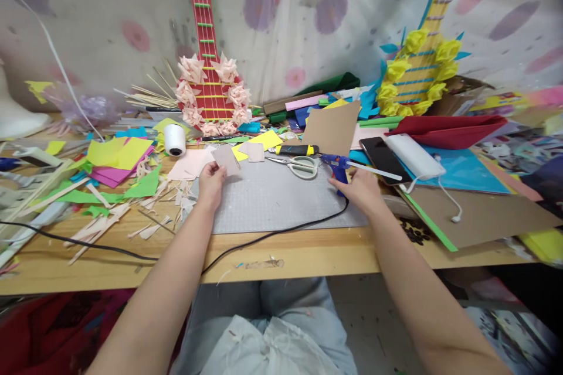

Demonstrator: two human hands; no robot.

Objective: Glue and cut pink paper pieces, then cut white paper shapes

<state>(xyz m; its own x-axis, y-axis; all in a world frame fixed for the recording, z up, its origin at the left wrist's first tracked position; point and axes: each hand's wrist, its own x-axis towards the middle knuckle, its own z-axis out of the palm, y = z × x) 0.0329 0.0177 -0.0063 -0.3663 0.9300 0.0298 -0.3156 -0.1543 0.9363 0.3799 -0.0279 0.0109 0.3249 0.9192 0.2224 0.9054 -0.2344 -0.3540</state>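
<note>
My left hand (212, 183) pinches a small greyish-pink square of card (226, 159) between thumb and fingers, above the left part of the grey cutting mat (272, 199). Over the mat's right side, my right hand (361, 188) is closed at the handle of a blue glue gun (339, 171); some of its fingers are hidden. A whitish glue stick (376, 170) sticks out from the back of the gun. Between the hands lie scissors (303, 167) with pale handles and a yellow-and-black utility knife (297, 150). Another small card square (255, 152) rests near the held one.
A red paper guitar (207, 41) with pink flowers and a yellow one (424, 58) stand behind. Paper scraps (145, 184) cover the left side. A phone (382, 157) and white power bank (416, 155) lie right. The black cord (272, 239) crosses the table front.
</note>
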